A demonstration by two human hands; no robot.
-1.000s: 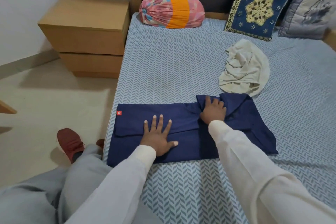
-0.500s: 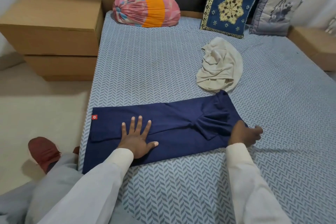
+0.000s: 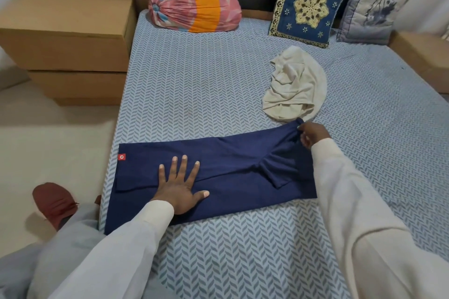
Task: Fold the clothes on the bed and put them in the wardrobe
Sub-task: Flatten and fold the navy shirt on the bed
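Grip shifted: right hand [image 3: 313, 135] now pinches navy garment's [image 3: 230, 165] far corner.

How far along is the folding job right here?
Done: the navy garment lies folded into a long strip on the bed. In hand: the left hand presses it flat while the right hand pinches its far corner. Left: its cross folds, the crumpled cream garment, and storing both; no wardrobe is in view.

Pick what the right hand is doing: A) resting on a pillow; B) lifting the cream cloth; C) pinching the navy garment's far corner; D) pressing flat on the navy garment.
C: the right hand pinches the far right corner of the navy garment; the left hand lies flat on it.
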